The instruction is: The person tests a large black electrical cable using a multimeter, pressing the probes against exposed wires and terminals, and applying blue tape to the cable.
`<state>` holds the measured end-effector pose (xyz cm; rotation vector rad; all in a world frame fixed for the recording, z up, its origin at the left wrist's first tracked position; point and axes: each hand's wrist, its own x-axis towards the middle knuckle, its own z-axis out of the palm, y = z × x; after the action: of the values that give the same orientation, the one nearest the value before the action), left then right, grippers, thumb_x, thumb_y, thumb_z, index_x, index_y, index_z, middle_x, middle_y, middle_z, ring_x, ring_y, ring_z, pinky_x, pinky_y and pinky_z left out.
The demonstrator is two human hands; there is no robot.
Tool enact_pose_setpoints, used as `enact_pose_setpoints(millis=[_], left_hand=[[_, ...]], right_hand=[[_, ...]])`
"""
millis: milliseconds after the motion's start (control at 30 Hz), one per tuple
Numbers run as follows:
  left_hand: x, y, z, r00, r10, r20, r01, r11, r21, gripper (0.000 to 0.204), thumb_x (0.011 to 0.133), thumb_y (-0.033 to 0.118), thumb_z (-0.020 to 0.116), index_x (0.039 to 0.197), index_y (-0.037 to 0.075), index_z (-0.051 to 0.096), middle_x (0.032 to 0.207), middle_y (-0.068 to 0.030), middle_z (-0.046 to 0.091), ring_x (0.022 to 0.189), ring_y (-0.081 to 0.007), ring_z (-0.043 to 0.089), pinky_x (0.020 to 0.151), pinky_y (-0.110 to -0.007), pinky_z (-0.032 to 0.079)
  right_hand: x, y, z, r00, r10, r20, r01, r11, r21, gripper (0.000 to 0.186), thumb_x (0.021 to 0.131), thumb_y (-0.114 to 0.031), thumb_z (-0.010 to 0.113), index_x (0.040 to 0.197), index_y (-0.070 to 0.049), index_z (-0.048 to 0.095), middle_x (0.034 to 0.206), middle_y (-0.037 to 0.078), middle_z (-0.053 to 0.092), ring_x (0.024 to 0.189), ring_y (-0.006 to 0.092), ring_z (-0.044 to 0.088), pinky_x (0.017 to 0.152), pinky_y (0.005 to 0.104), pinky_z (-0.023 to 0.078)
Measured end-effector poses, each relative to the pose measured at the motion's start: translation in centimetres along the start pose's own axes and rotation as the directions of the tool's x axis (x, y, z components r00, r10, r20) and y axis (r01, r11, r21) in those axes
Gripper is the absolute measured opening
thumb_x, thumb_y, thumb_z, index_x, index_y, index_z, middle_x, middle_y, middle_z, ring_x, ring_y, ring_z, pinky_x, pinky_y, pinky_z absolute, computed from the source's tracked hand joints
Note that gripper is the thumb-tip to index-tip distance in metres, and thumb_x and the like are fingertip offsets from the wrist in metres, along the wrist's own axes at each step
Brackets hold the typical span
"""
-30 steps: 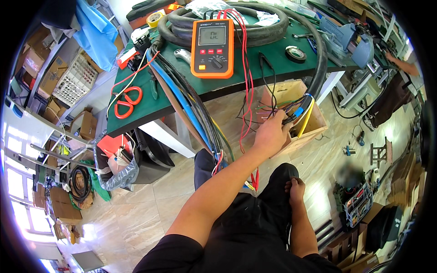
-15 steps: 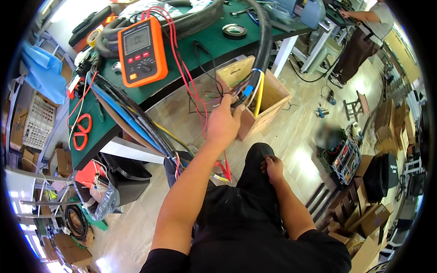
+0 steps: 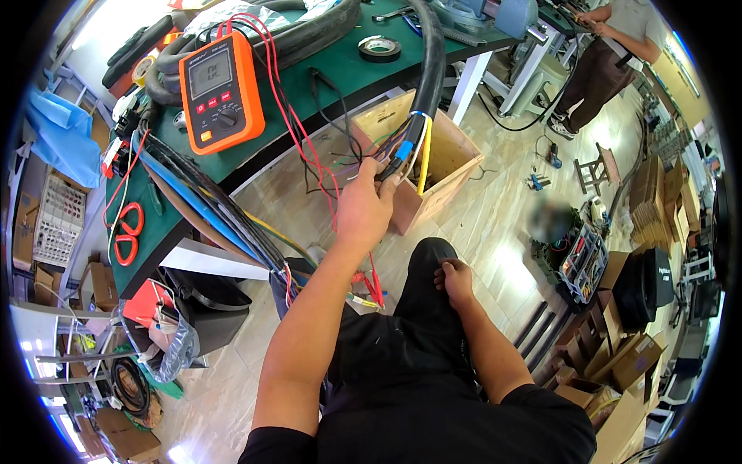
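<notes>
My left hand (image 3: 369, 199) is closed on the end of a thick black cable (image 3: 429, 73), whose coloured cores and blue-taped section (image 3: 400, 155) hang over a wooden box (image 3: 456, 178). My right hand (image 3: 456, 282) rests at my right knee (image 3: 433, 259) with curled fingers; what is in them, if anything, is hidden. An orange meter (image 3: 220, 97) lies on the green bench (image 3: 301, 124), with red leads (image 3: 290, 116) hanging down. A bundle of stripped cable cores (image 3: 205, 209) runs from the bench toward my lap, near red clips (image 3: 375, 290).
Red-handled scissors (image 3: 130, 228), tape (image 3: 379, 48) and coiled cable lie on the bench. A lined bin (image 3: 178, 352) stands left. A co-worker (image 3: 603, 69) stands at the upper right. A tool case (image 3: 580, 271), wooden stool (image 3: 595, 170) and cardboard (image 3: 649, 193) are on the right.
The view has swung, so the bench and cable appear further left and higher, with more of the co-worker visible, whose hands have now come together. My left hand stays on the cable.
</notes>
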<state>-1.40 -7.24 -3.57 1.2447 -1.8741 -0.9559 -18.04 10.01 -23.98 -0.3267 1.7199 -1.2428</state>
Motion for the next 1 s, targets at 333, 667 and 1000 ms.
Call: enact_pose_setpoints(millis=[333, 667, 1000], left_hand=[[0.2, -0.9, 0.6, 1.0, -0.004, -0.022, 0.004, 1.0, 0.028, 0.023, 0.091, 0.022, 0.062, 0.098, 0.002, 0.053, 0.071, -0.0134, 0.063, 0.062, -0.023, 0.059, 0.061, -0.036, 0.045], [0.1, -0.2, 0.3, 1.0, -0.024, 0.006, 0.024, 1.0, 0.017, 0.023, 0.091, 0.021, 0.062, 0.099, 0.002, 0.052, 0.071, -0.0135, 0.063, 0.063, -0.0222, 0.06, 0.063, -0.035, 0.046], [0.1, -0.4, 0.4, 1.0, -0.007, -0.002, 0.007, 1.0, 0.006, 0.022, 0.091, 0.02, 0.061, 0.098, 0.002, 0.052, 0.071, -0.0136, 0.063, 0.064, -0.0233, 0.06, 0.062, -0.035, 0.046]], right_hand=[[0.2, 0.1, -0.1, 1.0, -0.006, 0.004, 0.006, 1.0, -0.013, 0.026, 0.092, -0.011, 0.045, 0.108, 0.004, 0.058, 0.078, 0.011, 0.062, 0.06, 0.0168, 0.059, 0.051, 0.0284, 0.05], [-0.2, -0.3, -0.1, 1.0, -0.012, 0.004, 0.012, 1.0, -0.007, 0.026, 0.091, -0.01, 0.045, 0.108, 0.004, 0.058, 0.077, 0.01, 0.061, 0.059, 0.0163, 0.058, 0.05, 0.0279, 0.048], [-0.1, -0.2, 0.0, 1.0, -0.018, 0.008, 0.018, 1.0, -0.01, 0.025, 0.092, -0.01, 0.044, 0.106, 0.004, 0.058, 0.076, 0.01, 0.061, 0.058, 0.0164, 0.058, 0.05, 0.028, 0.048]])
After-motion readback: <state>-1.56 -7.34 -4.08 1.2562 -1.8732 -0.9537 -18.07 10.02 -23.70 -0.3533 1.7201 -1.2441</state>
